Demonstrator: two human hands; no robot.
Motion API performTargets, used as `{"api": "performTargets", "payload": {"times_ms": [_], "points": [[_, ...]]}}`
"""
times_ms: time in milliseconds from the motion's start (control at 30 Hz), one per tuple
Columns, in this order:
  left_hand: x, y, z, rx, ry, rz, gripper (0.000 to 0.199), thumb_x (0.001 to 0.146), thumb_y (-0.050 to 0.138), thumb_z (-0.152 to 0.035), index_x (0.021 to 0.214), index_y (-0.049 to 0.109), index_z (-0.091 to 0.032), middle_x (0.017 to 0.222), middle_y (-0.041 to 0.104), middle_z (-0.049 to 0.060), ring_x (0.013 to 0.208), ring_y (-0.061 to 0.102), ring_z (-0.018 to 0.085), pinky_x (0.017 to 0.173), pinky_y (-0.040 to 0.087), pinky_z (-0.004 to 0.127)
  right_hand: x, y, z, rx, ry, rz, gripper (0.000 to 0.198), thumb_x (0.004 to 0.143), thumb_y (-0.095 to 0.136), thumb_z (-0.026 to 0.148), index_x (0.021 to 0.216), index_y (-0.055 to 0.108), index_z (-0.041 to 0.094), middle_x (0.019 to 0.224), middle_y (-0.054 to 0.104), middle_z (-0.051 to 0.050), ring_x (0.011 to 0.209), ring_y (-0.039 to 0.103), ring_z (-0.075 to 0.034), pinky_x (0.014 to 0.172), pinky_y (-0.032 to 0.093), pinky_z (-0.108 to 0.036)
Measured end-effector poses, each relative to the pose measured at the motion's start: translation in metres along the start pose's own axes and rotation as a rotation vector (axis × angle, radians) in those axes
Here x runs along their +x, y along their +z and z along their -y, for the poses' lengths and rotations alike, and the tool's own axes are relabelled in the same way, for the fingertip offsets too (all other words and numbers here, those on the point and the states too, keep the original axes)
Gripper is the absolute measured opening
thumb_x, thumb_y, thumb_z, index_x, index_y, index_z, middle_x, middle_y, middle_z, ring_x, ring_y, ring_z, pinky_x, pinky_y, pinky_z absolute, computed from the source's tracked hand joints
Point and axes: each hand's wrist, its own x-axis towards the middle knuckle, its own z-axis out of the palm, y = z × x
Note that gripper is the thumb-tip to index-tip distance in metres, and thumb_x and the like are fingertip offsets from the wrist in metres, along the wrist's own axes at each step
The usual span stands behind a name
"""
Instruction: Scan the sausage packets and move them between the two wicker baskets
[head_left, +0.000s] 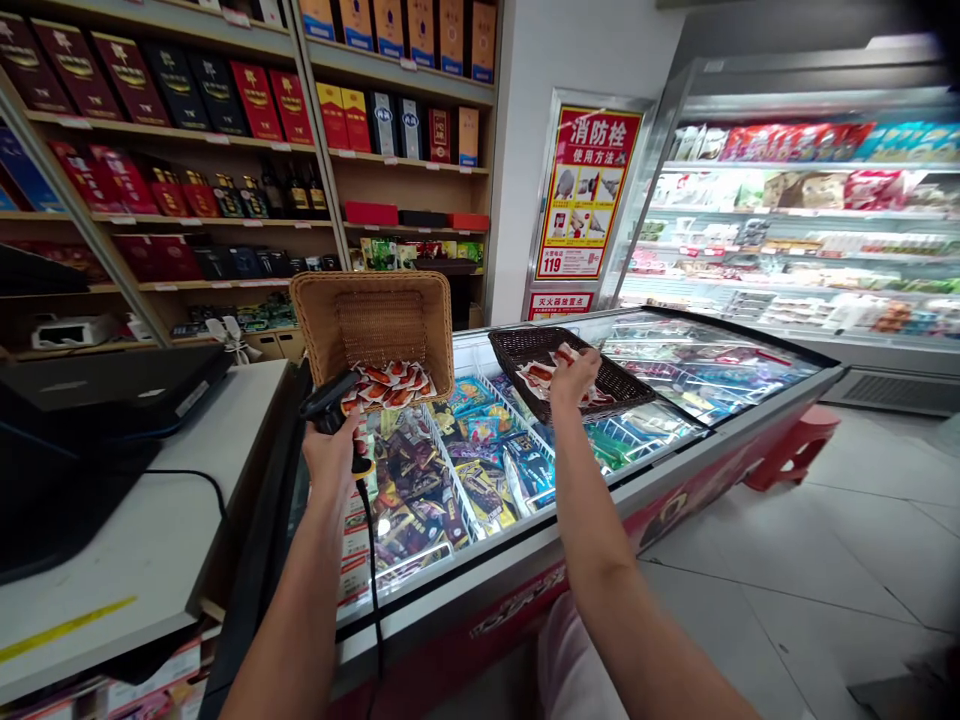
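Note:
My left hand (331, 458) is wrapped round a black handheld barcode scanner (330, 402), its cable hanging down over the freezer front. Just behind the scanner, a tan wicker basket (300, 320) is tipped toward me, with several small clear packets of reddish-brown food (397, 385) at its bottom. My right hand (576, 380) is over a dark brown woven basket (630, 390), its fingers closed on a small clear snack packet (564, 354). More such packets (536, 376) lie in the dark basket under and beside that hand.
Both baskets rest on a glass-topped chest freezer (495, 540) full of wrapped ices. At left stands a white counter (150, 510) with black equipment. Shelves of boxed bottles (255, 95) line the back. A red stool (791, 450) and a refrigerated display (810, 220) are at right.

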Motion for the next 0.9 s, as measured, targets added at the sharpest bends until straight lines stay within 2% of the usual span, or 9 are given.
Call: {"api": "performTargets", "payload": {"times_ms": [133, 233, 300, 333, 467, 533, 633, 767, 900], "points": [[0.009, -0.008, -0.003, -0.134, -0.072, -0.117, 0.045, 0.064, 0.085, -0.034, 0.088, 0.048, -0.023, 0.056, 0.049, -0.012, 0.037, 0.043, 0.007, 0.039, 0.037, 0.022, 0.014, -0.002, -0.012, -0.044, 0.076, 0.025, 0.017, 0.085, 0.067, 0.016, 0.079, 0.052, 0.023, 0.100, 0.059, -0.020, 0.105, 0.056, -0.036, 0.092, 0.040, -0.058], [0.010, -0.011, -0.002, -0.148, -0.063, -0.138, 0.044, 0.066, 0.084, -0.034, 0.090, 0.049, -0.022, 0.058, 0.050, -0.012, 0.038, 0.043, 0.007, 0.040, 0.038, 0.022, -0.002, 0.011, 0.006, -0.054, -0.016, 0.045, 0.018, 0.088, 0.066, 0.020, 0.075, 0.053, 0.024, 0.105, 0.060, -0.021, 0.122, 0.048, -0.040, 0.103, 0.032, -0.064], [0.009, -0.012, -0.001, -0.135, -0.062, -0.135, 0.045, 0.067, 0.085, -0.036, 0.091, 0.049, -0.022, 0.059, 0.050, -0.011, 0.040, 0.045, 0.007, 0.041, 0.039, 0.022, -0.028, 0.032, 0.028, -0.054, -0.165, 0.144, 0.014, 0.090, 0.065, 0.020, 0.079, 0.057, 0.023, 0.110, 0.061, -0.020, 0.128, 0.044, -0.039, 0.106, 0.029, -0.064], [0.009, -0.012, -0.001, -0.126, -0.064, -0.134, 0.045, 0.067, 0.085, -0.037, 0.091, 0.049, -0.022, 0.058, 0.050, -0.011, 0.040, 0.045, 0.007, 0.041, 0.039, 0.022, -0.045, 0.045, 0.041, -0.042, -0.243, 0.235, 0.012, 0.090, 0.064, 0.019, 0.081, 0.058, 0.022, 0.110, 0.062, -0.020, 0.127, 0.045, -0.039, 0.105, 0.029, -0.063], [0.006, -0.011, 0.001, -0.111, -0.094, -0.131, 0.038, 0.075, 0.080, -0.034, 0.090, 0.046, -0.024, 0.056, 0.048, -0.012, 0.039, 0.045, 0.008, 0.041, 0.037, 0.022, -0.130, 0.112, 0.090, 0.033, -0.364, 0.502, 0.018, 0.082, 0.075, 0.017, 0.076, 0.059, 0.022, 0.087, 0.067, -0.010, 0.099, 0.059, -0.029, 0.096, 0.043, -0.048], [0.006, -0.011, 0.003, -0.099, -0.109, -0.128, 0.034, 0.078, 0.077, -0.032, 0.090, 0.046, -0.024, 0.056, 0.048, -0.011, 0.039, 0.045, 0.009, 0.041, 0.038, 0.022, -0.172, 0.143, 0.106, -0.014, -0.473, 0.733, 0.013, 0.085, 0.073, 0.017, 0.083, 0.061, 0.022, 0.095, 0.070, -0.012, 0.101, 0.061, -0.029, 0.098, 0.044, -0.047], [0.005, -0.010, 0.007, -0.058, -0.117, -0.128, 0.033, 0.080, 0.076, -0.032, 0.093, 0.048, -0.023, 0.058, 0.049, -0.011, 0.039, 0.046, 0.010, 0.040, 0.039, 0.024, -0.218, 0.176, 0.119, -0.135, -0.586, 0.946, 0.017, 0.085, 0.074, 0.020, 0.099, 0.064, 0.019, 0.112, 0.072, -0.018, 0.113, 0.059, -0.033, 0.102, 0.044, -0.049], [0.002, -0.009, 0.013, -0.079, -0.117, -0.099, 0.033, 0.080, 0.077, -0.034, 0.093, 0.048, -0.023, 0.061, 0.051, -0.010, 0.037, 0.046, 0.009, 0.040, 0.039, 0.024, -0.244, 0.192, 0.122, -0.318, -0.653, 1.072, 0.021, 0.090, 0.070, 0.023, 0.110, 0.065, 0.017, 0.114, 0.074, -0.019, 0.119, 0.058, -0.033, 0.104, 0.044, -0.049], [-0.002, -0.006, 0.014, -0.100, -0.101, -0.084, 0.034, 0.079, 0.079, -0.034, 0.091, 0.048, -0.024, 0.060, 0.050, -0.011, 0.035, 0.047, 0.009, 0.038, 0.037, 0.023, -0.247, 0.185, 0.124, -0.444, -0.787, 1.057, 0.024, 0.094, 0.060, 0.014, 0.118, 0.064, 0.014, 0.117, 0.073, -0.021, 0.120, 0.059, -0.033, 0.104, 0.042, -0.046]]}}
